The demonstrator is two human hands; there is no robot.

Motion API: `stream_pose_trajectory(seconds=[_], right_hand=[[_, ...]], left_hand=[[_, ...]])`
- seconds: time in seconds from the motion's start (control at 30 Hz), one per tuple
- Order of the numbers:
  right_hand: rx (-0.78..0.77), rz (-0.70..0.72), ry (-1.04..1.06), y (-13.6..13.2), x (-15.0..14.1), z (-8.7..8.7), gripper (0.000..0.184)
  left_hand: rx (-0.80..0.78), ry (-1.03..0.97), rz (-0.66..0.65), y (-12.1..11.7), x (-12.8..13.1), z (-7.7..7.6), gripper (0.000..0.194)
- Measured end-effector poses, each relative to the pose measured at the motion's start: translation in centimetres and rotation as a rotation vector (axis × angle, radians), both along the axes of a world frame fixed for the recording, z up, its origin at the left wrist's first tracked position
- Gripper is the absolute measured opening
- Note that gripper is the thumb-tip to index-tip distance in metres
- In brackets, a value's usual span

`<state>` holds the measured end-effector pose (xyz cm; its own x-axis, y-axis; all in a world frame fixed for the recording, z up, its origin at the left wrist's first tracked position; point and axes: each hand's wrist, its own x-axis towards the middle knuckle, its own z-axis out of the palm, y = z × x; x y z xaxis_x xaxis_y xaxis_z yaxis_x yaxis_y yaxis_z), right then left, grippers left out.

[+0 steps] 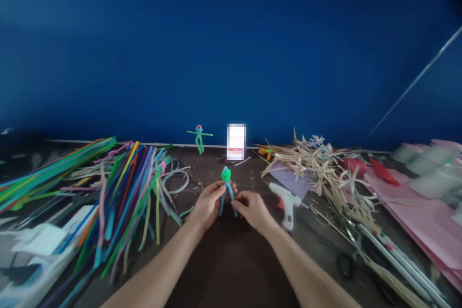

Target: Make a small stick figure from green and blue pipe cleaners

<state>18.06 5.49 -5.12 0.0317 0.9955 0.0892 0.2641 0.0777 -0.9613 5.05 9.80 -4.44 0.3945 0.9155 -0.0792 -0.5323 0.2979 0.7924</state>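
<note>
My left hand (208, 203) and my right hand (253, 210) meet over the dark table, both pinched on a small pipe-cleaner figure (226, 187). The figure has a green looped head and light blue legs hanging down between my fingers. A second, finished pipe-cleaner figure (199, 137) with outstretched arms stands upright at the back, against the blue wall.
A big spread of colourful pipe cleaners (126, 192) lies left. A white glue gun (287, 202) rests just right of my right hand. Dried straw strips (325, 173) pile at right, with pink paper (426, 216), scissors (348, 260) and a small blurred card (236, 142) behind.
</note>
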Motion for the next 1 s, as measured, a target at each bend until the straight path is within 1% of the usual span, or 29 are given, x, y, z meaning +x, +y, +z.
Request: stream_pose_trajectory(seconds=[0.13,0.23,0.37,0.6,0.77,0.87,1.0], right_hand=[[-0.027,0.005,-0.037,-0.1,-0.2,0.2,0.012],[-0.062,0.009,-0.036,0.0,-0.2,0.0,0.013],[-0.083,0.017,-0.06,0.1,-0.1,-0.3,0.014],[-0.025,0.032,-0.144,0.1,0.0,-0.5,0.015],[-0.024,0.054,-0.141,0.2,0.1,-0.9,0.017],[-0.008,0.041,-0.145,0.3,0.1,-1.0,0.02],[-0.008,0.041,-0.158,0.3,0.1,-1.0,0.027]], left_hand=[[0.007,-0.03,-0.069,-0.2,0.0,0.1,0.02],[0.017,-0.04,-0.074,-0.3,0.0,0.1,0.018],[0.055,0.023,-0.05,-0.2,0.1,-0.3,0.018],[0.176,0.138,0.044,0.1,0.1,-0.9,0.019],[0.198,0.185,0.095,0.1,0.2,-1.0,0.019],[0.192,0.141,0.095,0.1,0.3,-0.8,0.02],[0.16,-0.004,0.048,-0.2,0.4,-0.4,0.023]])
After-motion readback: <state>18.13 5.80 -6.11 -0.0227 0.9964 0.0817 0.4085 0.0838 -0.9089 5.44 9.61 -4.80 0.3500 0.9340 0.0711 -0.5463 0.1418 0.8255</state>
